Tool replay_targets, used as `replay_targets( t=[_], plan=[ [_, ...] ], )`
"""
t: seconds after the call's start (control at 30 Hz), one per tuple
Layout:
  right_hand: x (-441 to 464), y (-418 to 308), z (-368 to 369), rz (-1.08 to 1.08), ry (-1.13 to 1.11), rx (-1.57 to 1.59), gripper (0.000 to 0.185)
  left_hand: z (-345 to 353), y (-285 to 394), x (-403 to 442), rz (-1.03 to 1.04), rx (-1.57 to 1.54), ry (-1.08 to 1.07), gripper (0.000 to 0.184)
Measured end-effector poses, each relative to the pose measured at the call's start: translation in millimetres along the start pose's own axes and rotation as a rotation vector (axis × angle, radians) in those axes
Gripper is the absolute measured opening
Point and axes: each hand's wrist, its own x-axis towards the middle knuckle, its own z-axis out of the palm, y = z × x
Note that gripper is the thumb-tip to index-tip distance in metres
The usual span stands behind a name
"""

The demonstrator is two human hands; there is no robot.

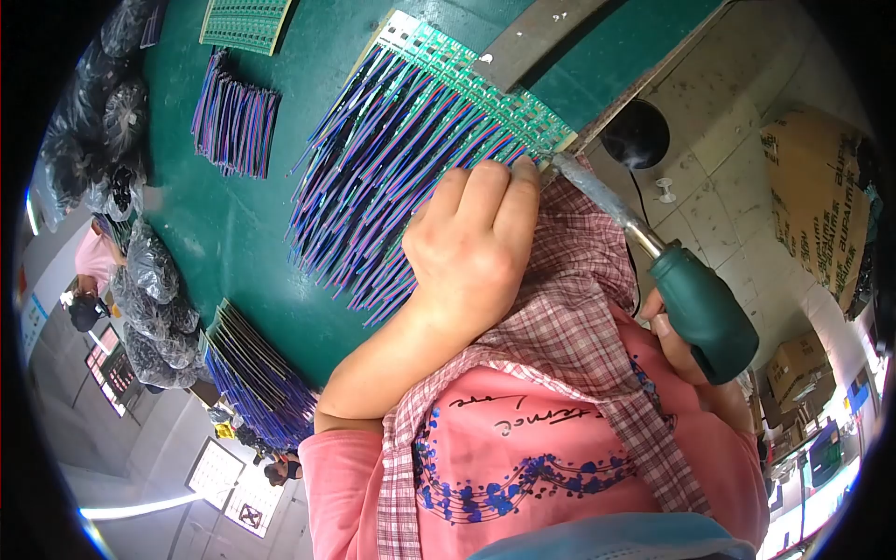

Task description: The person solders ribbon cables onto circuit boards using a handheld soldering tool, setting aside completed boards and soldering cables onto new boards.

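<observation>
Gripping a soldering iron (677, 273) (bulbous green handle (707, 319)): right fingers (668, 338)

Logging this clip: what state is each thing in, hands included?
Panel of circuit boards: lying on the green table.
Wires: fanned out from the panel.
Soldering iron: held, tip end near the panel's corner; heat not visible.
Left hand: fingers curled at the wires; grip unclear.
Right hand: closed on the iron's handle, partly hidden.
Metal bar: overlapping the panel's edge.
Separate wire bundle: lying untouched.
Plastic bags: piled up.
</observation>
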Motion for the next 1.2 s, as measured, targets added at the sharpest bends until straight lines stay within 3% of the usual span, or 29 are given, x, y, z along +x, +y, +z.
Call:
replay_targets(
  t=[0.17, 0.27, 0.5, 0.67, 0.87, 1.2],
  plan=[
    [0.8, -2.2, -3.0, -0.018, 0.0, 0.007, 0.022, 0.7, 0.7, -0.2, 0.013, 0.018, 0.008, 0.025],
    [-6.6, -0.5, -2.5, 0.066, -0.036, -0.047, 0.029, 0.8, -0.1, 0.1, 0.02, 0.023, 0.011, 0.024],
    [-3.7, 0.0, 1.2, 0.013, 0.039, 0.047, 0.032, 1.5, 0.3, 0.4, 0.058, 0.069, 0.019, 0.021],
    [1.7, -9.5, -8.7, -0.028, -0.003, -0.029, 0.016, 6.5, -2.0, -1.3, 0.107, 0.143, 0.047, 0.015],
    [3.7, -9.5, -8.0, -0.174, 0.07, -0.126, 0.014, 3.2, 2.0, 0.0, 0.074, 0.102, 0.028, 0.022],
    [-1.7, -3.0, -8.6, 0.021, -0.004, 0.27, 0.013, 2.3, 3.8, 0.7, 0.072, 0.112, 0.008, 0.022]
  ],
)
